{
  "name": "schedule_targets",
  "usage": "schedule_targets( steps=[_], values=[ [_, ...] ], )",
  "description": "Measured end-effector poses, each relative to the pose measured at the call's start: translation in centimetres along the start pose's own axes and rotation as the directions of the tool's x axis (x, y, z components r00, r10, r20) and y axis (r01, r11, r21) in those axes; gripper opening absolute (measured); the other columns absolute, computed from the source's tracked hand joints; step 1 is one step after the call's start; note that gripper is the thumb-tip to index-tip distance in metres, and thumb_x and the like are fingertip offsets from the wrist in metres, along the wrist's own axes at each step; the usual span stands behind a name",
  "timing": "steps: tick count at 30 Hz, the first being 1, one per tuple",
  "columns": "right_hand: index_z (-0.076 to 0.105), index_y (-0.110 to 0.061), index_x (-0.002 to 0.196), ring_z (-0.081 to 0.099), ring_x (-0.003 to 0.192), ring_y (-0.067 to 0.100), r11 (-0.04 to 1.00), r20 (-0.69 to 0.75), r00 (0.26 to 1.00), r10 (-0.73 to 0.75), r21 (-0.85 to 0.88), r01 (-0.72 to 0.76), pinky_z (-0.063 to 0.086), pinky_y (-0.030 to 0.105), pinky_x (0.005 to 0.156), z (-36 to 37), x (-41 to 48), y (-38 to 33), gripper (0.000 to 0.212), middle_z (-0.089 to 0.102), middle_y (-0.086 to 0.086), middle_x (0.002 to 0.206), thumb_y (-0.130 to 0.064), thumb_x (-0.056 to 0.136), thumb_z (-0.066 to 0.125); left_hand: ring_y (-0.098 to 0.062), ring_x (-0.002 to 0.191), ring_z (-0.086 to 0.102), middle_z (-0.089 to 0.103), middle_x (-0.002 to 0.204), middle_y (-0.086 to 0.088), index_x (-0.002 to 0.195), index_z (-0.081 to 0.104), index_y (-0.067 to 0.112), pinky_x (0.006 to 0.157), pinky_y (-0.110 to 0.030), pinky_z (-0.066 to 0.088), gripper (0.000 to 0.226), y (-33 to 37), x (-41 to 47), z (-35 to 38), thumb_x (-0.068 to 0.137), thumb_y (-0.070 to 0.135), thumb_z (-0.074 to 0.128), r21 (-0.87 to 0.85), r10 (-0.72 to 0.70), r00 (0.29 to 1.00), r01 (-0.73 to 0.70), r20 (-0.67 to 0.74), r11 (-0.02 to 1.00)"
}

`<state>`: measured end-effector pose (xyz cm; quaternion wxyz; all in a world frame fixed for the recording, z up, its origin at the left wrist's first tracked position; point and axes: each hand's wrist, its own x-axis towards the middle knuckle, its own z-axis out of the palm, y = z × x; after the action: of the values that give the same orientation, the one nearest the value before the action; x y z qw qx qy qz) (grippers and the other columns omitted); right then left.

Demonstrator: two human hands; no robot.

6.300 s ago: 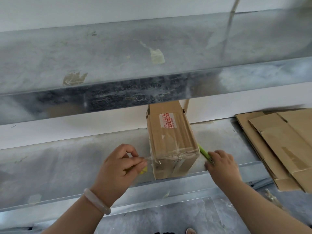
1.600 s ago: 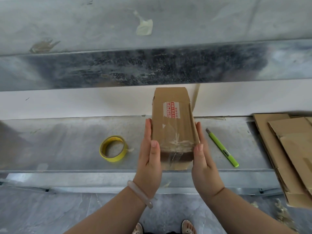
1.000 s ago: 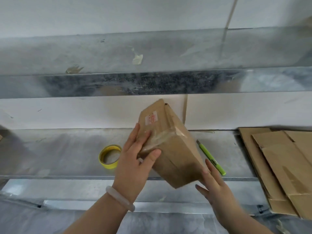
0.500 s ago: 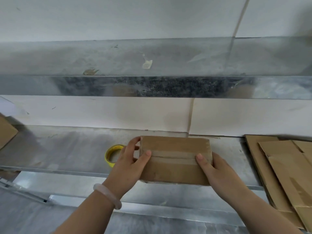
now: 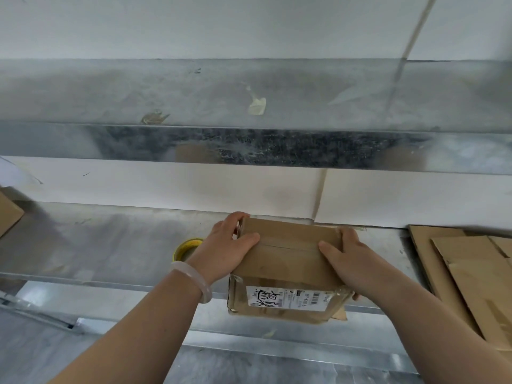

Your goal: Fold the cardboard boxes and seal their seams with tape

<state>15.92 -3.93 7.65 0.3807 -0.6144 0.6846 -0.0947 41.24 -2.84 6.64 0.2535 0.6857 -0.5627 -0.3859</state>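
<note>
A cardboard box [image 5: 288,261] is held in both hands at the front of the lower metal shelf [image 5: 110,245], its near end jutting out past the shelf's front lip; whether its underside touches the shelf cannot be told. The left hand [image 5: 230,245] grips the far left corner, fingers curled over the back edge and thumb lying flat on the top face. The right hand [image 5: 349,261] clasps the right side, thumb on top and fingers wrapped round the side, with a fingertip showing under the near right corner. A flap seam runs across the top face between the two thumbs. The near face carries a white printed label [image 5: 288,297], with clear tape over its corners. A yellow tape roll [image 5: 188,246] lies on the shelf just beside the left wrist, partly hidden by it. Left of the roll a broad stretch of bare shelf runs to another box [image 5: 8,212] at the frame's edge. On the right, a narrow strip of shelf separates the held box from a stack of flat cardboard [image 5: 471,273]. The upper shelf [image 5: 249,92] overhangs well above the hands
</note>
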Motion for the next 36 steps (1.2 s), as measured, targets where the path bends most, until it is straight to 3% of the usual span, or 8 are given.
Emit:
schedule_targets(
  steps=[8,13,19,23,28,31,33,36],
  values=[
    [0.029,-0.035,0.121,0.059,0.085,0.017,0.992,-0.103,0.995,0.010,-0.121,-0.023,0.053,0.041,0.080,-0.2,0.6,1.6,0.042,0.054,-0.006,0.100,-0.063,0.091,0.038,-0.018,0.098,0.056,0.048,0.120,-0.001,0.118,0.047,0.035,0.072,-0.028,0.051,0.037,-1.5,1.3,3.6,0.087,0.053,0.057,-0.141,-0.047,0.998,0.050,0.029,0.989],
    [0.029,-0.039,0.133,0.048,0.110,0.020,0.992,-0.160,0.986,-0.057,0.099,0.073,0.047,0.042,0.095,3.4,1.2,2.9,0.049,0.039,-0.007,0.120,-0.051,0.091,0.052,-0.009,0.092,0.054,0.049,0.116,0.007,0.103,0.048,0.047,0.067,-0.022,0.045,0.015,-3.4,1.5,3.8,0.090,0.044,0.057,-0.130,0.051,0.995,-0.062,-0.086,0.990],
    [0.040,-0.065,0.107,0.060,0.088,0.006,0.886,-0.112,0.990,-0.090,0.445,0.131,0.047,0.017,0.059,3.8,3.0,3.0,0.035,0.053,-0.015,0.109,-0.043,0.090,0.062,-0.011,0.100,0.052,0.046,0.105,0.020,0.106,0.054,0.047,0.093,-0.035,0.044,0.017,-2.9,3.1,4.0,0.091,0.039,0.051,-0.066,0.026,0.998,-0.030,-0.066,0.997],
    [0.041,-0.051,0.119,0.052,0.097,0.004,0.950,-0.145,0.983,-0.108,0.278,0.146,0.044,0.021,0.075,3.7,3.6,3.2,0.032,0.050,-0.005,0.125,-0.045,0.092,0.057,-0.017,0.103,0.052,0.048,0.104,0.015,0.102,0.052,0.043,0.091,-0.032,0.041,0.011,-2.3,2.9,4.1,0.092,0.040,0.051,0.063,0.104,0.986,-0.096,-0.130,0.993],
    [0.033,-0.027,0.151,0.026,0.142,0.016,0.909,-0.284,0.888,-0.361,-0.319,0.268,0.022,0.029,0.114,4.5,2.2,2.1,0.053,0.030,-0.007,0.156,-0.040,0.100,0.041,-0.017,0.117,0.046,0.052,0.129,0.010,0.132,0.055,0.030,0.099,-0.030,0.040,0.043,-1.9,0.9,4.3,0.092,0.046,0.050,0.422,0.342,0.880,-0.187,-0.330,0.887],
    [0.016,-0.023,0.156,-0.009,0.149,0.010,0.859,-0.162,0.900,-0.404,-0.405,0.313,0.000,0.026,0.119,4.9,2.0,1.7,0.061,0.007,-0.011,0.164,-0.047,0.100,0.022,-0.021,0.146,0.011,0.027,0.155,0.008,0.148,0.035,0.023,0.118,-0.032,0.013,0.069,-2.3,-0.4,4.9,0.091,0.062,0.032,0.562,0.370,0.916,-0.226,-0.155,0.795],
    [0.000,-0.024,0.157,-0.024,0.145,0.006,0.837,-0.072,0.914,-0.400,-0.436,0.332,-0.005,0.030,0.121,4.7,2.0,2.0,0.079,-0.009,-0.015,0.161,-0.065,0.091,0.011,-0.013,0.147,-0.012,0.004,0.161,0.009,0.153,0.018,0.022,0.119,-0.030,-0.002,0.083,-2.9,-1.0,5.2,0.086,0.071,0.021,0.563,0.396,0.918,-0.311,-0.032,0.766],
    [0.003,-0.026,0.157,-0.016,0.148,0.011,0.797,-0.055,0.898,-0.437,-0.486,0.358,0.007,0.038,0.124,4.6,1.8,2.2,0.090,0.000,-0.011,0.163,-0.077,0.082,0.010,-0.014,0.147,-0.003,0.015,0.159,0.005,0.152,0.024,0.018,0.118,-0.025,-0.001,0.082,-3.0,-1.1,5.4,0.086,0.067,0.027,0.522,0.448,0.894,-0.369,-0.028,0.769]
  ],
)
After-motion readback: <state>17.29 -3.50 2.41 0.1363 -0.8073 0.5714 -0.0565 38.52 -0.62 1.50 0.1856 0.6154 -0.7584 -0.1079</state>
